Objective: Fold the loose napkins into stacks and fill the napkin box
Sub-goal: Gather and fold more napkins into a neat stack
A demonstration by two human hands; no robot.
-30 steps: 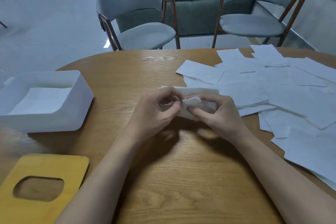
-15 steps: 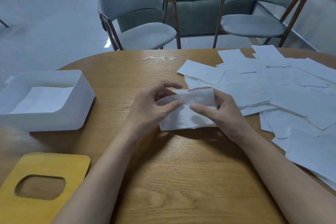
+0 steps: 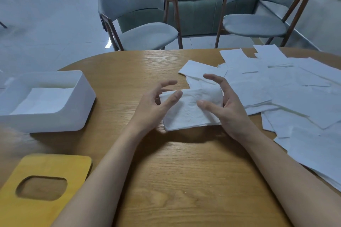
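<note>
A folded white napkin [image 3: 186,114] lies on the wooden table [image 3: 184,180] between my hands. My left hand [image 3: 153,106] sits at its left edge with the thumb tip touching the paper and the fingers spread and lifted. My right hand [image 3: 227,108] is at its right edge, thumb lying on the paper, fingers raised and relaxed. The white napkin box [image 3: 81,101] stands open at the left with a folded napkin stack [image 3: 42,101] lying flat inside. Several loose napkins [image 3: 287,90] are spread over the table's right side.
A yellow wooden lid [image 3: 60,167] with a rounded cut-out lies at the near left corner. Two grey chairs [image 3: 147,33] [image 3: 256,24] stand beyond the table's far edge. Bare wood lies in front of me between my forearms.
The napkin, pinched and being folded between both hands a second ago, now lies flat and folded on the table. Both hands have let go, their fingers spreading and lifting.
</note>
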